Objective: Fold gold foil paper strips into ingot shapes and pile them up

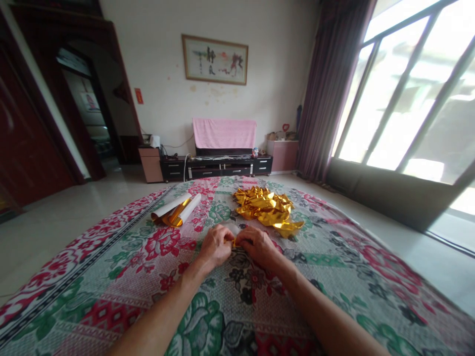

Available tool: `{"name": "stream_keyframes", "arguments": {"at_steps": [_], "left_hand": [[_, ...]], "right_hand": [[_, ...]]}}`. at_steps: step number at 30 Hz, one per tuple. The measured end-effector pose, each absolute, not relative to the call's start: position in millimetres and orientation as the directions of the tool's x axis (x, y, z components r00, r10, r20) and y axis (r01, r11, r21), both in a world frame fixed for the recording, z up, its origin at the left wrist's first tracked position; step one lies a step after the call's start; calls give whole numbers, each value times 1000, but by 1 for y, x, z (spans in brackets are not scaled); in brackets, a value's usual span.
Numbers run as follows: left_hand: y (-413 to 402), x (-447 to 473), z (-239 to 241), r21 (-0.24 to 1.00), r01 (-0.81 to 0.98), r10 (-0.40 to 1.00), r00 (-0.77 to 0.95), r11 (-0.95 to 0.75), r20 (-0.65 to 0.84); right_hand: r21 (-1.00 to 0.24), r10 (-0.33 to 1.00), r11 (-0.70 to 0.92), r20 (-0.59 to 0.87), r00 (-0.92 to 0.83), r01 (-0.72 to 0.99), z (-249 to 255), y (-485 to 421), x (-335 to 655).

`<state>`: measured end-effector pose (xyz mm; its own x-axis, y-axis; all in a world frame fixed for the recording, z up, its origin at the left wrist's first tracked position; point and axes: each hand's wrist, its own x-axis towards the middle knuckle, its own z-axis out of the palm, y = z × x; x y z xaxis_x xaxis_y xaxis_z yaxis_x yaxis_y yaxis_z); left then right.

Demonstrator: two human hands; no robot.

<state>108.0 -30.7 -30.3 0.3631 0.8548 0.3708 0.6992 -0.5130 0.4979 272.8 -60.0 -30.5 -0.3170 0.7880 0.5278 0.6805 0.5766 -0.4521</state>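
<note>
My left hand (214,245) and my right hand (260,245) meet over a flowered blanket (111,277), fingers curled and pinched together on a small piece of gold foil paper (235,242). Only a sliver of the gold shows between the fingertips; a bit of its white side peeks out behind them. Just beyond my hands lies a heap of folded gold foil pieces (267,207). To the left rests a loose roll of foil sheets (176,208), white outside and gold inside.
The blanket covers a wide surface with bare tiled floor (55,217) around it. A low dark TV stand (218,165) with a pink cloth over the screen stands against the far wall. Large windows (415,99) and a curtain are on the right, a dark doorway on the left.
</note>
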Motion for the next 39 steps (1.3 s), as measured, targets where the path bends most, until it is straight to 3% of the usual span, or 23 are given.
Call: {"name": "stream_keyframes", "arguments": {"at_steps": [7,14,19,23,27,30,39], "left_hand": [[-28,105,-30,513,677,849,400,-528,346],[-31,106,-26,503,691,854,391,-519,344],[-31,104,-27,530,651,839,407,-543,360],[-28,95,-25,651,500,817,423,-571,392],[-18,79,-20,777,410,878,189,-477,439],[-9,68,-21,727,544,885,68,-419,460],[0,69,-28,604,611,855,296,-512,426]], "right_hand": [[-443,777,593,532,-335,672,-28,-61,272],[-412,843,460,481,-241,786,-28,-64,265],[-389,831,493,474,-289,779,-26,-65,265],[-399,830,497,478,-287,771,-24,-69,265],[-397,826,497,490,-280,771,-23,-73,264],[-388,813,521,498,-302,760,-22,-74,264],[-388,752,626,529,-392,677,-21,-67,271]]}}
